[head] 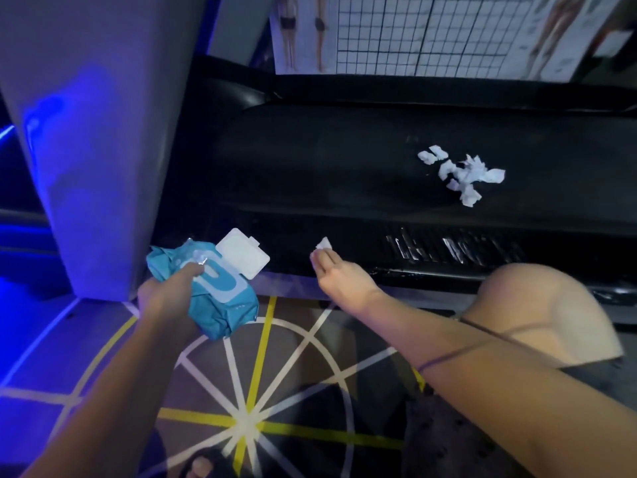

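Paper scrap (324, 243), small and white, sits pinched at the fingertips of your right hand (339, 277), just above the near edge of the black deck (327, 160). That grip is pressed together on the scrap's lower corner. It is likely feather-light, soft and easy to tear, so a light pinch is enough. Your left hand (165, 291) curls round the teal wipes pack (220, 298) from its near side, the thumb up by the dispensing slot, and holds it off the floor. The pack's white flip lid (243, 253) stands open. The pack looks soft and crinkly, probably slick and a little heavy with damp wipes, so hold it round the middle rather than by the lid. Further along the deck, well apart from both hands, lies a loose pile of torn white bits (462, 172). The deck is dark, smooth and faintly glossy, with a slatted grille (455, 251) near your bent knee (537, 305). Below is a grey carpet (296, 343) crossed by yellow and white lines. A pale column (86, 132) washed in blue light rises on your left, and grid posters (413, 29) cover the far wall.
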Demonstrator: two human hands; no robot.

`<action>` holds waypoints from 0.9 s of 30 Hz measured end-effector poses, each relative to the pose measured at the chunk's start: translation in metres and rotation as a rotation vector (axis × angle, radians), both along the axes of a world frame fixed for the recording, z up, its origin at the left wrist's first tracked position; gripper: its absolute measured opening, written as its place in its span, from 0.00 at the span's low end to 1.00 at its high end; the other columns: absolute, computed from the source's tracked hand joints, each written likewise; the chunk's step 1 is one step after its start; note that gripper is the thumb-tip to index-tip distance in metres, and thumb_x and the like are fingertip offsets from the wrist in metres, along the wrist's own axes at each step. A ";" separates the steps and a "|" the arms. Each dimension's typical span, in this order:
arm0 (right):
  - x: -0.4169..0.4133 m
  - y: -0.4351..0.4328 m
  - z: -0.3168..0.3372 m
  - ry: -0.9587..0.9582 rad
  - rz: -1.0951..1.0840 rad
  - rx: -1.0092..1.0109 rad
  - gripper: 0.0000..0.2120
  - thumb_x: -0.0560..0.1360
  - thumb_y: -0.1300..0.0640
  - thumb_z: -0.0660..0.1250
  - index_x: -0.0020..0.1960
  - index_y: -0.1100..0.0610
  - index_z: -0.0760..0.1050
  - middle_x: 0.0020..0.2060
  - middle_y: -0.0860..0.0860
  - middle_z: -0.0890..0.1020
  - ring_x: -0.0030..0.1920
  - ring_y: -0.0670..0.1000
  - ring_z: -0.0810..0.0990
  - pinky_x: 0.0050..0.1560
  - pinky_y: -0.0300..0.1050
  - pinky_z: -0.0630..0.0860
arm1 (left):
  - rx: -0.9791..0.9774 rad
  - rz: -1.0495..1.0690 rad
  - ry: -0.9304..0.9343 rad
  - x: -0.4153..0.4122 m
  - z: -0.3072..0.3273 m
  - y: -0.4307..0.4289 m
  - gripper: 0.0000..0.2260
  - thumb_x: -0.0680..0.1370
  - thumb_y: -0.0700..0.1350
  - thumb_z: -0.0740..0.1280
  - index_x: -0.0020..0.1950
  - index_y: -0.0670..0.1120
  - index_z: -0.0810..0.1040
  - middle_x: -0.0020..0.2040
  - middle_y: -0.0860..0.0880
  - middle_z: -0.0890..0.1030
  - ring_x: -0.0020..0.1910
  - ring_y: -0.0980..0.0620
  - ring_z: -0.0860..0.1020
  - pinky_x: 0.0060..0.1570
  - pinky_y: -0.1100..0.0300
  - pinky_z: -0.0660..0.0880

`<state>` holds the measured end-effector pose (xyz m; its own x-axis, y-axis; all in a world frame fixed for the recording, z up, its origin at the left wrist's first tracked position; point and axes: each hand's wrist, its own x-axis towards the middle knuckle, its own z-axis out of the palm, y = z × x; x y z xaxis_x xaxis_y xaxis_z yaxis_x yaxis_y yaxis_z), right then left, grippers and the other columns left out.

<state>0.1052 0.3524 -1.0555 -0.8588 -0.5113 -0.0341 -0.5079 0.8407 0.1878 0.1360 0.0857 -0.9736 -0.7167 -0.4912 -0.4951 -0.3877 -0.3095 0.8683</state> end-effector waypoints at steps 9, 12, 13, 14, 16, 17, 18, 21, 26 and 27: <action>0.035 0.081 0.009 0.155 0.014 0.075 0.20 0.64 0.69 0.55 0.51 0.70 0.80 0.44 0.60 0.80 0.41 0.59 0.82 0.21 0.47 0.74 | 0.083 -0.046 0.042 -0.021 0.004 0.027 0.16 0.78 0.36 0.74 0.65 0.38 0.80 0.51 0.38 0.87 0.43 0.42 0.88 0.45 0.42 0.86; 0.032 0.080 0.028 0.181 -0.009 -0.098 0.17 0.62 0.67 0.66 0.49 0.63 0.81 0.39 0.56 0.79 0.38 0.58 0.80 0.27 0.46 0.75 | 0.085 -0.068 0.033 -0.019 0.007 0.027 0.15 0.78 0.37 0.74 0.65 0.39 0.80 0.51 0.39 0.87 0.43 0.42 0.88 0.48 0.40 0.85; 0.027 0.074 0.032 0.184 -0.029 -0.162 0.17 0.63 0.67 0.69 0.51 0.61 0.81 0.40 0.55 0.78 0.38 0.57 0.80 0.29 0.47 0.75 | 0.083 -0.063 0.022 -0.018 0.007 0.024 0.15 0.78 0.36 0.74 0.65 0.39 0.80 0.51 0.39 0.87 0.43 0.42 0.88 0.47 0.40 0.85; 0.021 0.065 0.032 0.176 -0.044 -0.228 0.18 0.63 0.68 0.72 0.53 0.58 0.81 0.41 0.54 0.78 0.39 0.57 0.80 0.31 0.47 0.76 | 0.081 -0.050 0.011 -0.015 0.007 0.021 0.15 0.78 0.36 0.75 0.64 0.38 0.81 0.51 0.38 0.87 0.41 0.42 0.88 0.45 0.40 0.86; 0.011 0.040 0.029 0.168 -0.027 -0.326 0.20 0.64 0.67 0.76 0.55 0.57 0.80 0.45 0.54 0.77 0.40 0.56 0.80 0.34 0.47 0.77 | 0.047 -0.016 -0.009 -0.010 0.005 0.013 0.12 0.77 0.36 0.75 0.59 0.38 0.81 0.49 0.38 0.87 0.39 0.43 0.88 0.41 0.42 0.86; 0.007 0.025 0.028 0.166 0.011 -0.359 0.20 0.66 0.66 0.74 0.57 0.58 0.80 0.46 0.54 0.77 0.42 0.57 0.80 0.36 0.48 0.78 | 0.020 -0.010 -0.016 -0.007 0.005 0.009 0.12 0.76 0.37 0.76 0.58 0.39 0.82 0.49 0.38 0.87 0.40 0.42 0.88 0.44 0.42 0.86; 0.003 0.008 0.027 0.163 0.059 -0.378 0.19 0.70 0.65 0.69 0.60 0.59 0.79 0.48 0.55 0.77 0.44 0.57 0.79 0.38 0.49 0.79 | -0.001 -0.013 -0.022 -0.003 0.006 0.006 0.13 0.76 0.38 0.76 0.60 0.38 0.82 0.51 0.38 0.87 0.43 0.41 0.88 0.49 0.41 0.85; -0.006 -0.043 0.024 0.177 0.195 -0.328 0.19 0.74 0.64 0.61 0.63 0.60 0.77 0.52 0.56 0.78 0.49 0.57 0.78 0.42 0.50 0.79 | -0.056 -0.008 -0.016 0.006 0.007 -0.005 0.18 0.76 0.39 0.76 0.65 0.37 0.81 0.51 0.39 0.86 0.47 0.41 0.87 0.55 0.45 0.83; -0.017 -0.081 -0.010 0.113 0.308 -0.029 0.12 0.74 0.60 0.66 0.53 0.56 0.85 0.59 0.54 0.83 0.60 0.56 0.80 0.62 0.47 0.76 | -0.084 -0.004 -0.029 0.013 0.007 -0.023 0.15 0.76 0.40 0.76 0.62 0.40 0.81 0.50 0.42 0.86 0.44 0.45 0.85 0.50 0.50 0.81; -0.017 -0.079 -0.018 0.117 0.302 0.035 0.14 0.76 0.60 0.64 0.59 0.57 0.83 0.67 0.57 0.79 0.68 0.57 0.76 0.70 0.47 0.71 | -0.074 -0.006 -0.021 0.013 0.009 -0.023 0.15 0.77 0.40 0.76 0.63 0.40 0.81 0.49 0.43 0.85 0.44 0.45 0.85 0.52 0.49 0.80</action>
<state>0.0877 0.2731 -1.0734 -0.6679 -0.7435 0.0337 -0.7065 0.6475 0.2856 0.1488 0.0626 -0.9645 -0.7096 -0.5224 -0.4728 -0.4079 -0.2425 0.8802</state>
